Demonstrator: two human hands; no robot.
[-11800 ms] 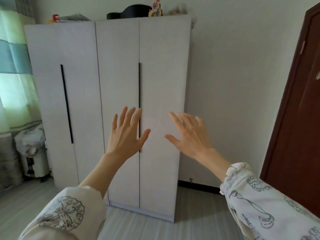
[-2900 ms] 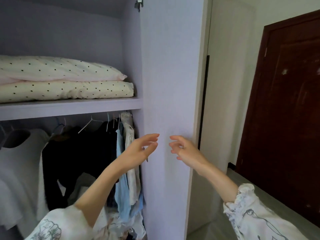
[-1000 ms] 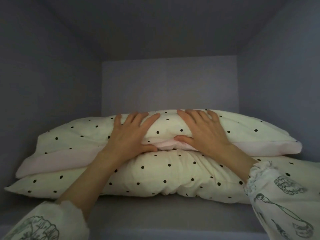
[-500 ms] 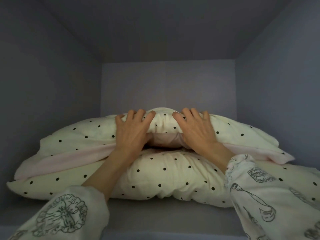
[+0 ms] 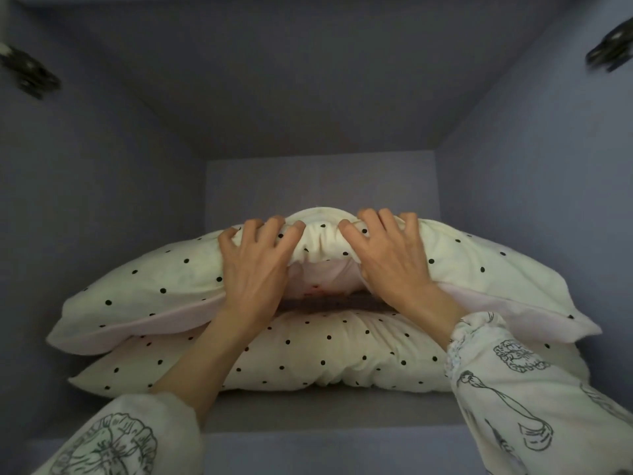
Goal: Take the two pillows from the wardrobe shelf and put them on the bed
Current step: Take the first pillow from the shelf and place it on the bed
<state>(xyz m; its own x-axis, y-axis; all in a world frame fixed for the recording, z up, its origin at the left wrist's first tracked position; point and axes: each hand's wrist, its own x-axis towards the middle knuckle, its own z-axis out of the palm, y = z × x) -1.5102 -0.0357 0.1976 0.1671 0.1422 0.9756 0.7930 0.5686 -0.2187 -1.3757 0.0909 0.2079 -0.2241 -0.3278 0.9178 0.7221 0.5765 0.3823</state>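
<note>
Wardrobe walls point(image 5: 102, 207) in grey enclose a shelf point(image 5: 308, 413) on which two cream pillows with black dots lie stacked, the lower pillow point(image 5: 325, 354) flat on the board and the upper pillow point(image 5: 154, 279) resting on it, its middle bunched and raised so that a dark gap shows between the two. Both hands are curled closed over that raised middle, the left hand point(image 5: 255, 272) and the right hand point(image 5: 390, 265) side by side with fingers dug into the gathered fabric. Printed white sleeves point(image 5: 520, 389) cover both forearms, and a dark hinge point(image 5: 29, 75) sits high on each side wall.
</note>
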